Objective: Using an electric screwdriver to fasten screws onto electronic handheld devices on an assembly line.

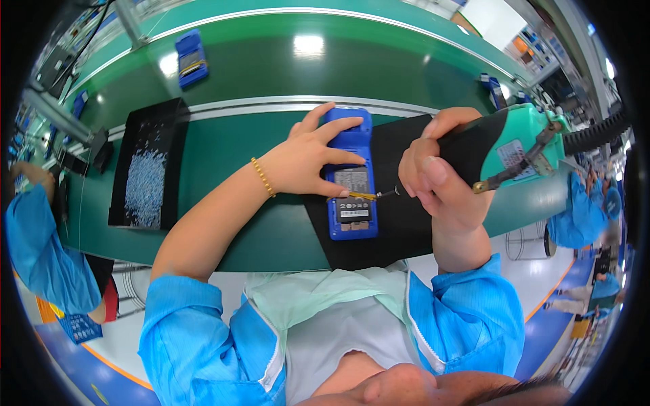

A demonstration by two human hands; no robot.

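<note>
Head view: a blue handheld device (355,177) is laid toward the 9 o'clock side of a black mat (413,237), with a black block (353,211) exposed toward its 6 o'clock end. A yellow strip (363,196) is set across its middle. From 10 o'clock the casing is pressed by the left hand (313,152), fingers spread wide, thumb beside the strip. At 3 o'clock a green-and-black tool (506,142) is gripped by the right hand (447,169), fingers curled round it; a thin tip (388,194), apparently the tool's, is aimed at the strip, but whether contact is made cannot be told. For good work, the device is probably best pinned flat, the tip squared up and the thumb held clear. At 9 o'clock, small blue pieces (145,183) are contained in a black tray (118,203); farther out at 10 o'clock, another blue unit (191,57) is placed on a green surface (257,68)
</note>
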